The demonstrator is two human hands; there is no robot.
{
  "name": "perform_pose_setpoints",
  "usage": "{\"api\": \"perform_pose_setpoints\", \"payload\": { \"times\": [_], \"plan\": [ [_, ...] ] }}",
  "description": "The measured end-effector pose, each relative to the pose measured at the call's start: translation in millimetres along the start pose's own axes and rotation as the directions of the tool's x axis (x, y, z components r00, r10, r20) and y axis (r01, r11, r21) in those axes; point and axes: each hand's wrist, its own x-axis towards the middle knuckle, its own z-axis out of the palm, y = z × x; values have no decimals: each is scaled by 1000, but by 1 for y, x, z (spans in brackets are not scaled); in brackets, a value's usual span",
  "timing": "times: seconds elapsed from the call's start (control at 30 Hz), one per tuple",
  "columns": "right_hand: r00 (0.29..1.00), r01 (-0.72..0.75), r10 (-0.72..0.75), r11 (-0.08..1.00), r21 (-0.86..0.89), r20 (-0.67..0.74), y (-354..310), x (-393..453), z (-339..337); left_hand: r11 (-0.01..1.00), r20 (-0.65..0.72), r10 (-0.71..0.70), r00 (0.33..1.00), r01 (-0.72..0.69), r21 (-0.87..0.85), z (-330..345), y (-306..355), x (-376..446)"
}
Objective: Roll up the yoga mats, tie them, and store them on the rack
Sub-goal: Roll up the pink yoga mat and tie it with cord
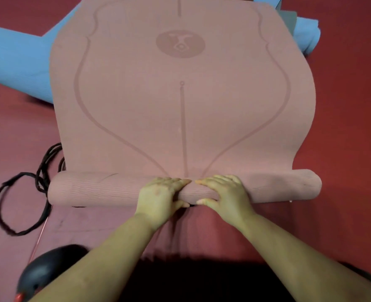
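A dusty pink yoga mat (180, 101) with printed alignment lines lies spread out ahead of me on the red floor. Its near end is wound into a roll (88, 188) running left to right. My left hand (160, 197) and my right hand (223, 195) sit side by side on the middle of the roll, fingers curved over its top and thumbs at its near side. A dark braided strap (27, 192) lies looped on the floor by the roll's left end, partly tucked under the mat.
A blue mat (17, 62) lies under the pink one, spreading out to the left, and its rolled part (306, 33) shows at the upper right. A dark rounded object (40, 273) sits at the lower left near my arm. Red floor (343, 127) surrounds the mats.
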Motion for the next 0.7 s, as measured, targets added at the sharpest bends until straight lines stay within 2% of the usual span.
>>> {"api": "perform_pose_setpoints", "payload": {
  "times": [0.07,0.2,0.3,0.33,0.4,0.5,0.63,0.7],
  "plan": [
    [1000,-18,19,1000,12,-6,-1,-2,-1,998,48,-13,999,15,-59,-8,-1,1],
    [983,26,-41,996,-83,-180,-10,-5,5,994,189,-14,982,35,-108,-16,-12,22],
    [977,-1,1,1000,4,-212,-11,-4,14,991,254,10,967,25,-133,-18,-21,35],
    [979,-13,18,1000,27,-202,-9,1,14,993,217,22,976,4,-119,-17,-21,36],
    [988,-48,57,996,70,-142,-4,20,10,999,55,33,998,-31,-45,-9,-20,30],
    [989,-147,149,979,141,1,0,47,-4,1000,0,10,1000,-10,6,6,-17,16],
    [989,-51,51,999,4,-138,-9,24,12,998,1,13,1000,-12,-62,7,-26,25],
    [988,-60,61,998,11,-140,-12,20,19,998,20,31,999,-30,-62,1,-31,37]
  ]
}}
